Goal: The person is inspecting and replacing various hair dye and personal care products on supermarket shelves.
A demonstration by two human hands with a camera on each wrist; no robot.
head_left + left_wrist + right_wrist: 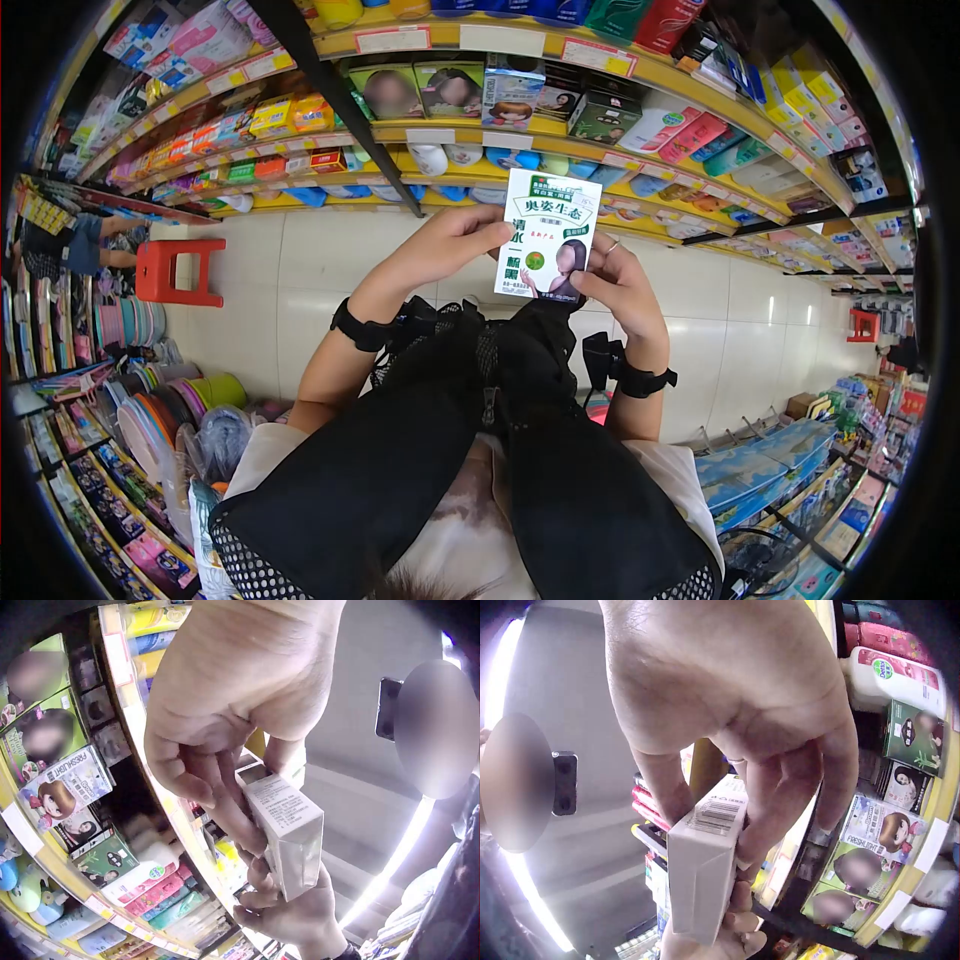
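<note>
A white hair dye box [543, 215] with green lettering and a picture of a long-haired person is held upright in front of the chest in the head view. My left hand [468, 240] pinches its left edge, thumb on the front. On the other side my right hand [625, 290] grips the lower right part, with the thumb across the front corner and a ring on one finger. The left wrist view shows a printed narrow side of the box [289, 825]; a barcode marks the side of the box [705, 855] seen from the right wrist.
Store shelves [430, 130] with boxed hair products, bottles and tubes curve along the far side. A red stool [182, 272] stands on the tiled floor [250, 320] at the left. Stacked basins [150, 430] lie at lower left, and a blue patterned ironing board [770, 470] at lower right.
</note>
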